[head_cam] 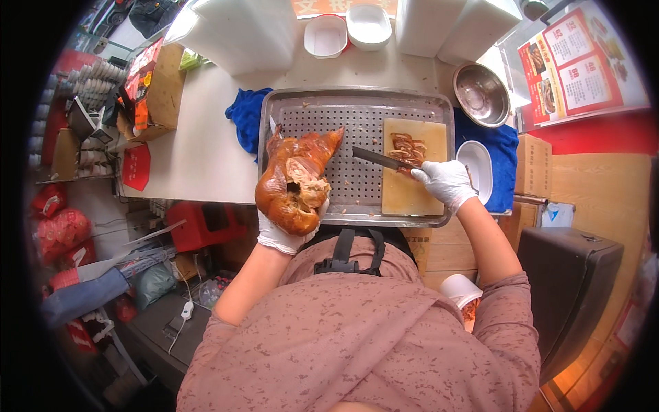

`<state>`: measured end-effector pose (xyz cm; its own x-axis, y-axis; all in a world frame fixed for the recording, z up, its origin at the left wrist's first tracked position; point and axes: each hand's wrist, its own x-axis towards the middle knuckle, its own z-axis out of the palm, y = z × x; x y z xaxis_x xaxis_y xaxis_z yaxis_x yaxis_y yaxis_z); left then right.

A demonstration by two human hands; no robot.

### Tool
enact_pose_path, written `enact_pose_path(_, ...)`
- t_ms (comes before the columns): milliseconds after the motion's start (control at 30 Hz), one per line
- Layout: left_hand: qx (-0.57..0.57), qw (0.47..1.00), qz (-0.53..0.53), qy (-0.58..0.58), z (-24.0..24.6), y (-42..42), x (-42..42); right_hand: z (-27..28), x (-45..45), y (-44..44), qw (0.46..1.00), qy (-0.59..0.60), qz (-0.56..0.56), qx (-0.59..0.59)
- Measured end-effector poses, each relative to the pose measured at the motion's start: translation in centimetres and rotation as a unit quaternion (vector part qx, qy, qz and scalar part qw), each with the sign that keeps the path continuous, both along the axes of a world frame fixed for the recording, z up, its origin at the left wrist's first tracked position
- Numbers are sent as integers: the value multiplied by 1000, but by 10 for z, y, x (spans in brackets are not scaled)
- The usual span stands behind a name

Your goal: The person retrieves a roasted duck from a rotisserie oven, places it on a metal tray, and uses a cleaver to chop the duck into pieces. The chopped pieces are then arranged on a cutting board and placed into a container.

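Note:
A glossy brown roast bird, probably a duck or goose, is at the left side of a perforated stainless-steel tray. Its flesh is torn at one side, around a dark hole. My left hand, in a clear white glove, holds its near end from below; most of the fingers are hidden. Gloved too, my right hand grips a knife whose dark blade points left across a yellowish cutting board. Sliced roast meat lies on the board, close to the blade.
A steel bowl and a white oval dish stand right of the tray by a blue cloth. Another blue cloth lies left. White tubs and tall white stacks are behind. A cardboard box stands left.

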<state>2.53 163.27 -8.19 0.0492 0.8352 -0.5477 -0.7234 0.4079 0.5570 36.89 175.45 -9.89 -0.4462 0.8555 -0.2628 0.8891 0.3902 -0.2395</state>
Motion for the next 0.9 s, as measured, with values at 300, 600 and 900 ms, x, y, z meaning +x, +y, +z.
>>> enact_pose_path(300,52,980,-52,182,-20,-5,-1,-11,-3,-1,992,49,-6,119)
enact_pose_path(600,131,989,-9,64,12,-3,20,34,-82,-15,947,302,-98,42)
enact_pose_path(900,87,964,102,-231,3,-2,23,48,-169,-24,944,316,-95,-17)
